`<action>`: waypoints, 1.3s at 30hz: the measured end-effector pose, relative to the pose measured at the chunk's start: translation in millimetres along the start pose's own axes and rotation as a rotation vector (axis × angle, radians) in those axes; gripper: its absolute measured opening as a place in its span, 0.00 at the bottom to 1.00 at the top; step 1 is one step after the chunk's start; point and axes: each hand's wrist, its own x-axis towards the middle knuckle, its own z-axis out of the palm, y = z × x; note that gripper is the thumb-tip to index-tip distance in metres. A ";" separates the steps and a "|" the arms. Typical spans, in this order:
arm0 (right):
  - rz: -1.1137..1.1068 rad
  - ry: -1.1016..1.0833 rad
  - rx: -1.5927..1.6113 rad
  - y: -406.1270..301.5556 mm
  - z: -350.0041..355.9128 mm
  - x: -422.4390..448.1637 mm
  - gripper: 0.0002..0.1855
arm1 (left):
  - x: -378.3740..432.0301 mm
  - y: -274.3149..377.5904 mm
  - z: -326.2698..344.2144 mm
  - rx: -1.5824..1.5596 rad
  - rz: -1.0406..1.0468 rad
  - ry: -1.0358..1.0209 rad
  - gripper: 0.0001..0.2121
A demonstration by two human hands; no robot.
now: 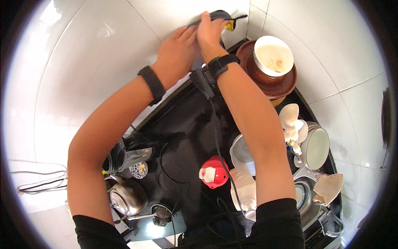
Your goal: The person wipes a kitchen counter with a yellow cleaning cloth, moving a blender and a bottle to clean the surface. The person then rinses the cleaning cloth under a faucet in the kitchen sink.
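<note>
Both hands reach to the tiled wall at the top of the head view. My left hand point(178, 51) lies with its fingers extended toward a dark rounded object point(220, 14) near the wall; what its palm touches is hidden. Close beside it, my right hand point(211, 32) is against the same dark object, near a small yellow piece point(230, 25); whether its fingers grip anything cannot be told. A dark device with a black cable point(202, 82) hangs just below my right wrist. Both wrists wear black straps.
A white bowl point(273, 56) sits on a brown stacked vessel point(287, 82) at the right. Lower on the black counter point(186, 124) are a red-lidded container point(214, 172), a metal kettle point(129, 196), a glass jug point(136, 157), a white pump bottle point(244, 190), stacked bowls point(316, 148) and a sink point(307, 214).
</note>
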 end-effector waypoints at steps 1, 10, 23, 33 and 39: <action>0.050 0.004 0.054 2.6 -1.9 1.2 0.45 | -0.9 2.6 5.1 -0.006 -0.020 -0.005 0.22; 0.205 -0.170 -0.035 31.8 1.9 -52.3 0.43 | -47.9 22.5 32.1 -0.248 -0.019 -0.143 0.24; 0.305 -0.052 -0.071 30.8 -8.1 4.2 0.42 | -11.4 17.3 44.4 -0.330 -0.068 0.000 0.22; 0.372 -0.139 0.025 35.1 -26.0 1.5 0.40 | -29.1 15.6 40.6 -0.206 0.011 -0.074 0.23; 0.160 -0.282 0.109 69.6 -21.2 -15.8 0.38 | -12.3 31.2 38.2 -0.218 -0.044 -0.045 0.23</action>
